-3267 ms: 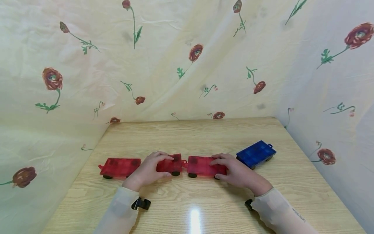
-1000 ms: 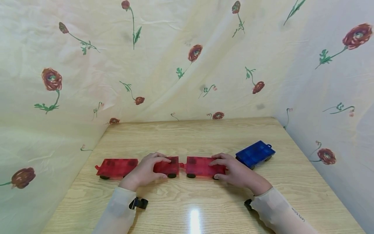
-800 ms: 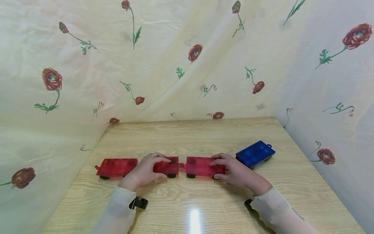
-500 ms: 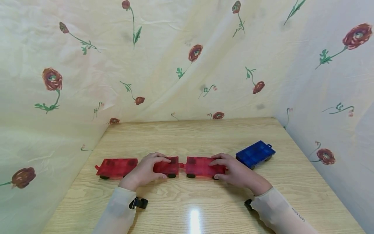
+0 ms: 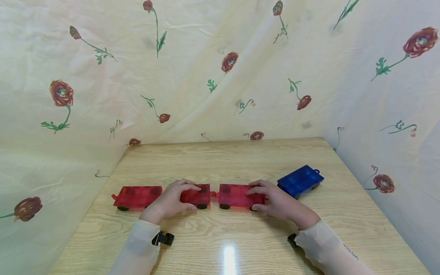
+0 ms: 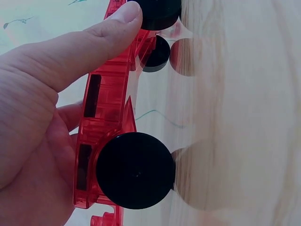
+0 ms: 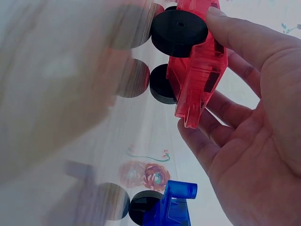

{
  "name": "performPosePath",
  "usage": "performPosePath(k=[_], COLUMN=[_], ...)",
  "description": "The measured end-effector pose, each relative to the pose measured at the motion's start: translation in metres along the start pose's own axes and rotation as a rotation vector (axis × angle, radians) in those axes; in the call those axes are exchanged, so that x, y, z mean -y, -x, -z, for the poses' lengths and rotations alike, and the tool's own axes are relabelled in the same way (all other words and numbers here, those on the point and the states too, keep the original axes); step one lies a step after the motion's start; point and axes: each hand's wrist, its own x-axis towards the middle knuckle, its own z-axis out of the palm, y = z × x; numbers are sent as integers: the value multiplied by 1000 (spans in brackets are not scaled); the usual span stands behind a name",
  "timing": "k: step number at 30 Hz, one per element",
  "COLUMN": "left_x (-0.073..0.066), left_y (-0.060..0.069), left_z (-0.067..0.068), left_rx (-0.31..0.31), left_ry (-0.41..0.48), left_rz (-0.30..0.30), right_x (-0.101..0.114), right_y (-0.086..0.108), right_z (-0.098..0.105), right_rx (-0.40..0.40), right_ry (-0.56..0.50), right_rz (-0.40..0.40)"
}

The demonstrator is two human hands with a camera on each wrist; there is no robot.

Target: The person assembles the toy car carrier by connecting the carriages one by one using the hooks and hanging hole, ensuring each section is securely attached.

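Three red translucent toy train cars with black wheels stand in a row on the wooden table. My left hand grips the middle car, thumb on the near side and fingers over the far side. With my right hand I hold the right-hand car by its right end. The hitch between these two cars looks joined. The left-hand red car stands beyond my left wrist, its right end partly covered. In the left wrist view, the thumb lies along the middle car's side.
A blue toy train car stands at an angle behind my right hand, apart from the red ones. Flowered cloth hangs behind and beside the table. Black wrist straps show on both sleeves.
Since the oldest frame, the middle car has shifted slightly left and straightened in line with the right-hand car. The hitch between them looks different. Over the last second nothing visibly moves.
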Motion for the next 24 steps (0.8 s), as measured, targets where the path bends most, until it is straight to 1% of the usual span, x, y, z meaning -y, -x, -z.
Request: performPosePath(k=[9, 14, 19, 22, 24], left_x=[1, -1, -5, -8, -9], left_y=[-3, -3, -4, -5, -6], left_z=[0, 1, 1, 2, 1], left_rx=[6, 9, 6, -28, -66], left_ry=[5, 2, 45, 92, 119], left_rz=[-13, -22, -12, -14, -37], right_x=[1, 2, 3, 1, -2], right_y=[1, 1, 2, 3, 5], right_z=[2, 3, 7, 12, 15], right_rx=[11, 14, -16, -56, -83], right_ry=[-11, -19, -12, -7, -5], right_rz=[-29, -42, -51, -58, -65])
